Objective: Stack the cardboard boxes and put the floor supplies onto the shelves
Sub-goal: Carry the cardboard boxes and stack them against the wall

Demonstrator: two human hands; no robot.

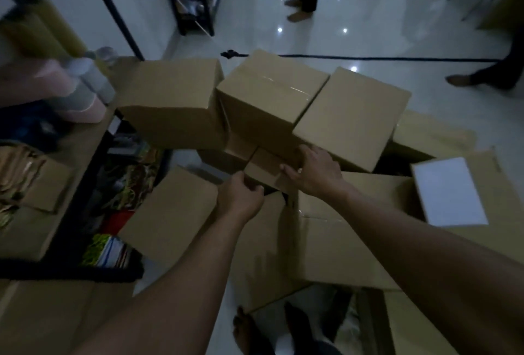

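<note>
Dim light, slight blur. Both arms reach forward to a small cardboard box at dead centre, low among larger cartons. Left hand grasps its near-left corner, fingers curled over the edge. Right hand clasps its right end, thumb stretched across the top and fingers bent over the far side, their tips hidden. The small box sits tilted, touching the cartons around it. Just beyond it, from 11 to 2 o'clock, three closed cartons stand in a row, touching side to side: left carton, taped middle carton and right carton. At 7 o'clock, a flat-topped carton lies under the left forearm. At 5 o'clock a large carton lies under the right forearm. At 3 to 4 o'clock, a white panel rests on more cardboard. Black-framed shelf unit at 9 o'clock, its levels crowded with mixed coloured goods too blurred to name. Pale rolls and bottles on top at 10 o'clock. Glossy white tile floor beyond, with a black cord running across it at 1 o'clock. Bare feet of a bystander at 12 o'clock, another's foot at 2 o'clock. The wearer's own foot at 6 o'clock.
</note>
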